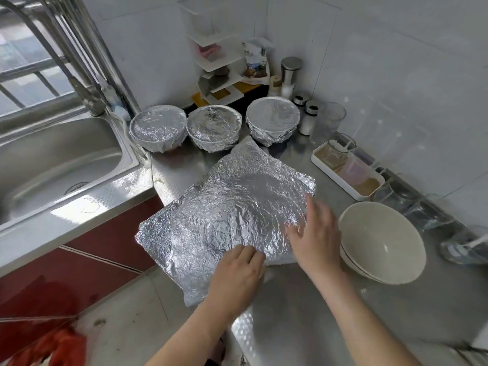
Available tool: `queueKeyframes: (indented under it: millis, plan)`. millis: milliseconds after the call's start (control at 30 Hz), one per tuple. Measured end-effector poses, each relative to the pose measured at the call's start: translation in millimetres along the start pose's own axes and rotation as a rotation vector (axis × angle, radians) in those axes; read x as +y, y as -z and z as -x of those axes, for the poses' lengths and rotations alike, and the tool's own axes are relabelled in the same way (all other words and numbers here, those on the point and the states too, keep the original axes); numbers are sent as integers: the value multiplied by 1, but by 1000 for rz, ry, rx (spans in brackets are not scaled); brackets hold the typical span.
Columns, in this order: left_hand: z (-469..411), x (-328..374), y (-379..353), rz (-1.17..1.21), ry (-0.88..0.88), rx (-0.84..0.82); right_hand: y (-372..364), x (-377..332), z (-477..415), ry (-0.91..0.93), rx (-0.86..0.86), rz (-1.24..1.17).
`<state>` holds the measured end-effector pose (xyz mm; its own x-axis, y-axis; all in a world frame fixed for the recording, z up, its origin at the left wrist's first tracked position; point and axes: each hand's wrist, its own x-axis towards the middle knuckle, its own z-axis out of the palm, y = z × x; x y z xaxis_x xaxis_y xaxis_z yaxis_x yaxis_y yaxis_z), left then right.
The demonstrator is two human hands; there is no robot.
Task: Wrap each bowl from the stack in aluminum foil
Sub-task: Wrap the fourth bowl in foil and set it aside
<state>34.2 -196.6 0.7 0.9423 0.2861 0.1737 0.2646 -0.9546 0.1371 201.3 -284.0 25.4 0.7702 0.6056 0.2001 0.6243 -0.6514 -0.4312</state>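
While our right hand (pixel 315 233) lies spread on the foil sheet (pixel 211 220), our left hand (pixel 237 274) touches its near edge, grip unclear to us.

Two arms show in the lower half of the frame, bare from the wrist as far up the forearm as the picture reaches. The left hand (pixel 237 273) and right hand (pixel 318 235) are bare too. The right hand's fingertips (pixel 291 229) are blurred; nails cannot be made out.
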Motion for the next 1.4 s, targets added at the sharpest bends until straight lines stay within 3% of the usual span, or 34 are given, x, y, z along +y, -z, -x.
queueKeyframes:
  millis: [33,100,200,367,633,767,900,1000,1167,1400]
  plan:
    - [0,0,0,26,23,-6,-2,-2,6,155,60,75]
    - [2,-4,1,81,70,5,-11,-4,18,366,1,60]
    - [10,-18,-2,70,139,-46,-26,-2,36,484,-147,21]
    - [19,-28,-11,9,161,-187,-39,15,43,565,-247,48]
    - [17,-34,-10,-8,140,-256,-36,29,35,655,-304,88]
    - [15,-35,5,162,86,-162,-31,33,30,681,-255,112]
    - [21,-44,11,260,88,149,-19,20,36,739,-71,13]
    - [26,-45,8,247,60,142,-24,-1,53,833,-61,-52]
    - [25,-44,6,275,68,93,-40,-6,58,789,-139,-158]
    - [20,-39,1,168,-75,106,-44,-5,58,785,-112,-61]
